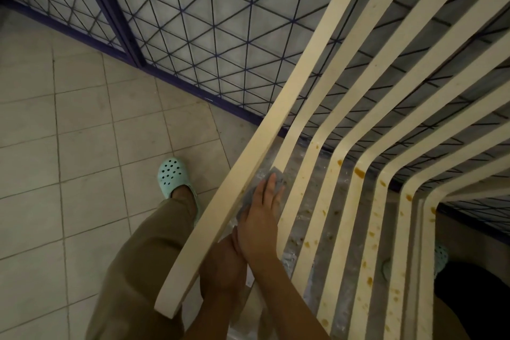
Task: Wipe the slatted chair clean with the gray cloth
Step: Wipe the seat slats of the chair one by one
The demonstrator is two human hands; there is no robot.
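Right hand (260, 215), centre of frame: palm down, fingers straight and close together, pointing up-frame. Its bare forearm runs in from the bottom edge, right of centre. Left hand (222, 265), lower left of the right wrist and against it, lies in shadow; finger position not discernible.

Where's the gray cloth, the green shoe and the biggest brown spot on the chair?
gray cloth (279, 180): head view, its bare upper corner.
green shoe (172, 174): head view, the toe part with the holes.
brown spot (359, 172): head view, the middle of the dark blotch.
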